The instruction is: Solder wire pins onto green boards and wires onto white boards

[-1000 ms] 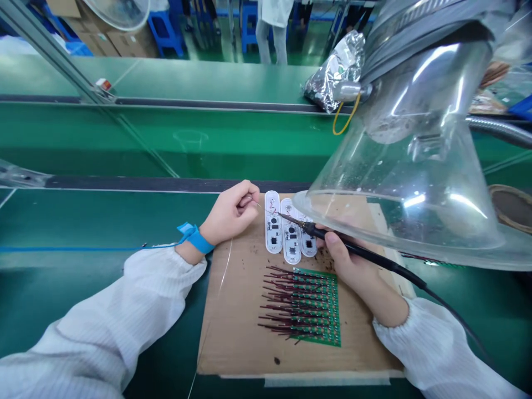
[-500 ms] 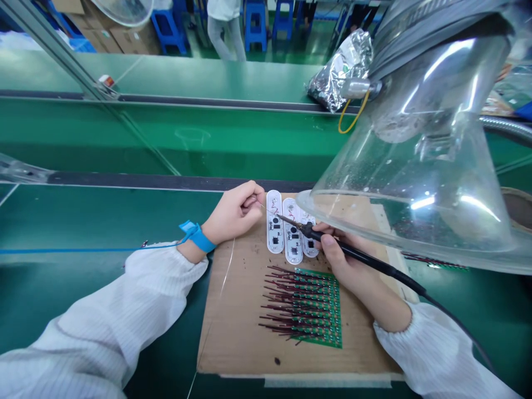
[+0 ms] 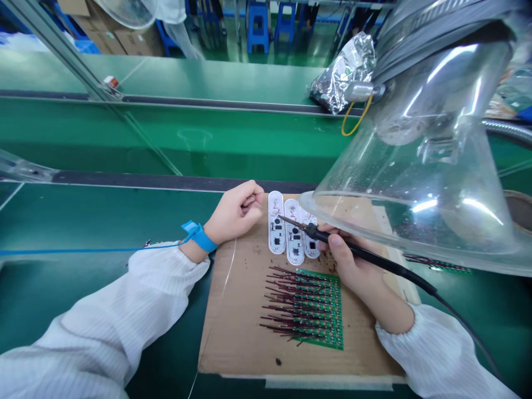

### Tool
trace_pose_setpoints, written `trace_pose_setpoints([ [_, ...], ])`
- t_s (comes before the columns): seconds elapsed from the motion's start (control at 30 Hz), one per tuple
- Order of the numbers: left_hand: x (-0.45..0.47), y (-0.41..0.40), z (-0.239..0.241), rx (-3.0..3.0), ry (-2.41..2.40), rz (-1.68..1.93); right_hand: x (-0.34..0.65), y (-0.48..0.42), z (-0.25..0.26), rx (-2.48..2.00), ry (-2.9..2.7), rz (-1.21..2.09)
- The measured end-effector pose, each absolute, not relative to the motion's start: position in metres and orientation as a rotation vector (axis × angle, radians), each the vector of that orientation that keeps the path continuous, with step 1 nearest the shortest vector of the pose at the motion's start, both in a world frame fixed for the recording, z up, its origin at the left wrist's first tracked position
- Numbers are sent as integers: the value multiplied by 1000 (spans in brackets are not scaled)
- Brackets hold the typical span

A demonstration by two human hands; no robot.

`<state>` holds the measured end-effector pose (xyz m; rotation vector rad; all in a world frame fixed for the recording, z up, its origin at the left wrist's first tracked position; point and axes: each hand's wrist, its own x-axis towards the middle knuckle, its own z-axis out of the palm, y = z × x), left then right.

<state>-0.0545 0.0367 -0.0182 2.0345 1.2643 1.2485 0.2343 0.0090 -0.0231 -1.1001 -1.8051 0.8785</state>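
Note:
My right hand [image 3: 349,257] grips a black soldering iron [image 3: 318,233] by its handle, its tip pointing left over the leftmost white circuit board [image 3: 276,238]. Two more white boards, the middle one [image 3: 295,249] and the right one [image 3: 311,247], lie beside it, the right one partly covered by the iron and my hand. Left of the boards my left hand [image 3: 239,210] is closed, its fingers pinched on thin solder wire [image 3: 229,263], which trails down across the cardboard. Nearer to me lies a green circuit board [image 3: 332,310] with rows of dark red wires [image 3: 282,305] sticking out leftward.
A clear fume hood [image 3: 415,183] hangs low at the right, over part of the cardboard sheet [image 3: 236,338]. A blue wrist strap [image 3: 201,238] runs its cord left. More wired board [image 3: 440,263] lies under the hood's edge. A silver bag [image 3: 344,72] sits beyond; a person [image 3: 178,27] stands behind.
The iron's tip has lifted slightly off to the right, and my right hand has shifted a little right. My left hand stays nearly still. The person in the background has moved left.

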Motion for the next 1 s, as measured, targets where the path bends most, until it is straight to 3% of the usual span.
trace_pose_setpoints([
  [0.7, -55, 37, -17, 2043, 1282, 1220, 235, 13, -25, -1087, -1949, 973],
  [1.0, -56, 35, -15, 1999, 1259, 1279, 239, 9, -27, -1084, -1705, 811],
])
